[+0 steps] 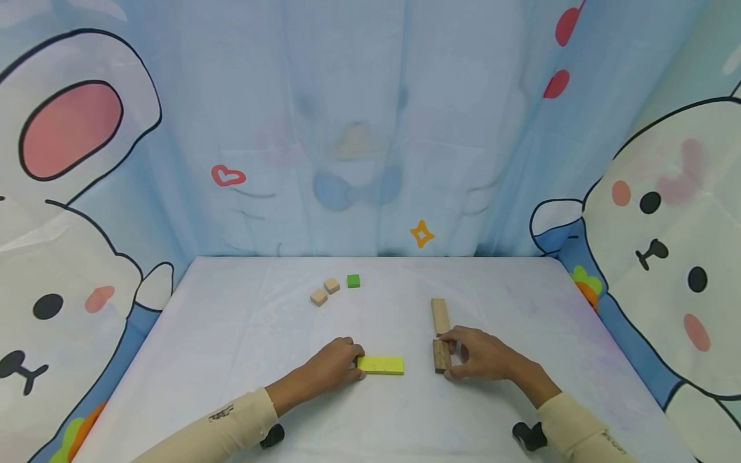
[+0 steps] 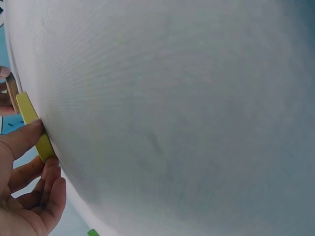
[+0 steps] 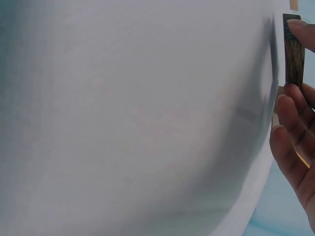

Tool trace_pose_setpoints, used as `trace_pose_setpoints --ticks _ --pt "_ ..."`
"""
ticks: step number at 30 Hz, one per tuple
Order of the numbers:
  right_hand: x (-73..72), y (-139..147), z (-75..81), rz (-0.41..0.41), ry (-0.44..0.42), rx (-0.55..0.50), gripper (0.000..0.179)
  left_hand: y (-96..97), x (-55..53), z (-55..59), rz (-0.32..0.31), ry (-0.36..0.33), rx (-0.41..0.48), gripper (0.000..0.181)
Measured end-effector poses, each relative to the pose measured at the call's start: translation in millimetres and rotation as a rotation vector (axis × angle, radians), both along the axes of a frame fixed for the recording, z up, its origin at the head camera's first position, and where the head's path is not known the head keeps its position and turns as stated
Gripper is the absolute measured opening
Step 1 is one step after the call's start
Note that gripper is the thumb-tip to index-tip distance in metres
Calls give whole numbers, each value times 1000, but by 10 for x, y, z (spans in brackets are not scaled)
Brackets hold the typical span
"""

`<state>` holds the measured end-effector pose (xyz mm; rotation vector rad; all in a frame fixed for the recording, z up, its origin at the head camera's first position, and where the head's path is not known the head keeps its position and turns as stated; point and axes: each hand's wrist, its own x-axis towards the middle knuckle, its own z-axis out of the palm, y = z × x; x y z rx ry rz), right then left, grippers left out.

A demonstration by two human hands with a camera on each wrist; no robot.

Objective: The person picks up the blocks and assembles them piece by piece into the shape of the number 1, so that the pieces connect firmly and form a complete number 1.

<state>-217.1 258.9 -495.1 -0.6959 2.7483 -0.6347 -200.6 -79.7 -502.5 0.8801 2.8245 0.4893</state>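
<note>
At the front middle of the table, a long yellow block [image 1: 383,366] lies crosswise in the head view. The left hand [image 1: 332,365] pinches its left end between thumb and fingers, also seen in the left wrist view, where the yellow block [image 2: 29,115] slants upward. The right hand [image 1: 483,354] grips a dark brown wooden block [image 1: 440,357] by its two ends, thumb at the near end and fingers at the far one. In the right wrist view the dark block [image 3: 295,59] shows its grain. Just beyond it lies a pale wooden block [image 1: 439,314], lined up nearly end to end.
Two small pale cubes [image 1: 319,296] and a green cube [image 1: 353,281] sit toward the back of the white table [image 1: 243,321]. A blue curtain [image 1: 359,212] with cartoon prints hangs behind the far edge. Dark objects [image 1: 529,437] show beside the sleeves.
</note>
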Motion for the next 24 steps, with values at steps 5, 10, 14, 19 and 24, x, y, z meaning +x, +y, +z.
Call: trace_pose_setpoints --ticks 5,10,14,19,24 --pt "-13 -15 19 -2 3 9 70 -9 2 -7 -3 -1 8 34" --pt "-38 -40 56 5 20 18 69 -6 14 11 2 -4 6 33" --pt "-54 -68 86 3 22 16 67 -10 13 15 1 1 7 34" --pt "-62 -96 117 -3 -4 15 66 -15 1 1 -2 2 15 34" --pt "-78 -132 167 -10 -14 12 66 -15 -3 -8 -5 0 21 34"
